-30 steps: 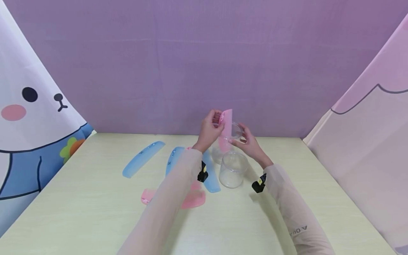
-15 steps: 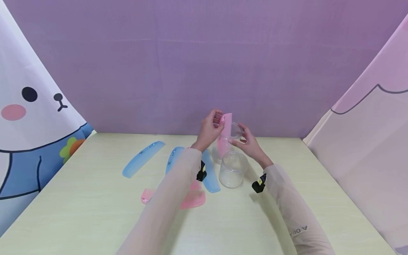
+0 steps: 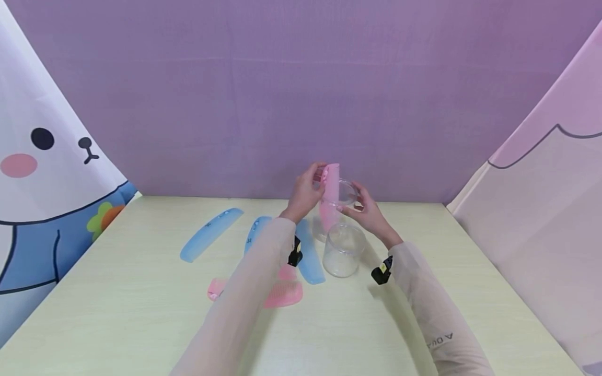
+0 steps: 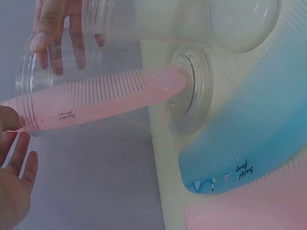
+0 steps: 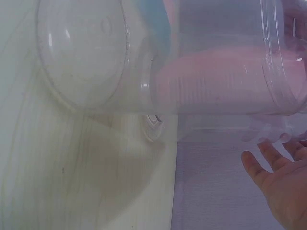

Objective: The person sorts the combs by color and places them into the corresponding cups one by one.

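My left hand (image 3: 303,196) pinches the upper end of a pink comb (image 3: 331,180) held nearly upright. The comb's lower part is inside a tall clear plastic jar (image 3: 349,194) at the back of the table. In the left wrist view, the comb (image 4: 105,98) shows through the jar wall, its tip near the jar's base. With thumb in front and fingers behind, my right hand (image 3: 369,214) holds that jar near its rim. A second clear jar (image 3: 340,263) stands upright just in front, partly covering the first one.
Left of the jars lie a blue comb (image 3: 211,235), another blue comb (image 3: 256,232) and a third blue comb (image 3: 310,256). Pink combs (image 3: 286,295) lie nearer, partly hidden under my left sleeve. A purple cloth (image 3: 282,104) hangs behind the table (image 3: 376,334).
My left hand first lowered the pink comb deeper into the jar, then shifted it slightly left and up. The right hand and both jars stay in place.
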`<state>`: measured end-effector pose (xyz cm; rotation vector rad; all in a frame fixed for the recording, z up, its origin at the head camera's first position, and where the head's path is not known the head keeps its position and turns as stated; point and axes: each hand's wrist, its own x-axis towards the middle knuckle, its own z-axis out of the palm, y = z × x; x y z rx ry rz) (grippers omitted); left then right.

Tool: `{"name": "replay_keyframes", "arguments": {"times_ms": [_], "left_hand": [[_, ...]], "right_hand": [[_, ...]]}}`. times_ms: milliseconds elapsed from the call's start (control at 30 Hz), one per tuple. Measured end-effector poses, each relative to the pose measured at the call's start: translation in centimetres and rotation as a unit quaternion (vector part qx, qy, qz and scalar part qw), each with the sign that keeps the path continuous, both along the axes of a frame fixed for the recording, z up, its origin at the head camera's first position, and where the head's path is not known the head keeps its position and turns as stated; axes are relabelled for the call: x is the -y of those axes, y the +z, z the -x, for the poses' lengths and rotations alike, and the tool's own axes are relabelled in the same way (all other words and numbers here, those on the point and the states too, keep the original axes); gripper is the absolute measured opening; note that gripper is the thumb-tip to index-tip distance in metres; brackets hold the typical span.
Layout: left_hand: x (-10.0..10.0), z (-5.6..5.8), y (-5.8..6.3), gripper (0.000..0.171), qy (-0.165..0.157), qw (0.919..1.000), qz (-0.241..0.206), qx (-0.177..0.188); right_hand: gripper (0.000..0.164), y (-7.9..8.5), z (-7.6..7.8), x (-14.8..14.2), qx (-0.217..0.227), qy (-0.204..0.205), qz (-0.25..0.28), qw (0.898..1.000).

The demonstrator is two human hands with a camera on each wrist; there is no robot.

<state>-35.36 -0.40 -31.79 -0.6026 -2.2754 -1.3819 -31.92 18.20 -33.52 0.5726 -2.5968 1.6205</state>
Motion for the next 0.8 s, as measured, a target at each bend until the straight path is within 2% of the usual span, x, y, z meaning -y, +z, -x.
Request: {"name": "replay_keyframes", "arguments": {"times_ms": [100, 267, 400, 600, 800], "left_hand": [[0.1, 0.0, 0.1, 0.049, -0.002, 1.0000, 0.000, 0.009], [0.3, 0.2, 0.2, 0.054, -0.012, 0.9986, -0.005, 0.050], [0.3, 0.4, 0.2, 0.056, -0.009, 0.9976, 0.001, 0.069], [0.4, 0.2, 0.3, 0.058, -0.014, 0.9961, 0.010, 0.086], [1.0, 0.1, 0.2, 0.058, -0.046, 0.9958, 0.008, 0.079]], "right_hand": [[0.080, 0.0, 0.0, 0.0, -0.002, 0.001, 0.001, 1.000], [0.079, 0.1, -0.1, 0.1, -0.004, 0.000, 0.002, 1.000], [0.080, 0.2, -0.1, 0.1, -0.004, 0.001, 0.003, 1.000], [0.081, -1.0, 1.2, -0.5, -0.017, 0.004, 0.005, 1.000], [0.081, -2.1, 2.1, -0.8, -0.039, -0.002, -0.007, 0.999]]}}
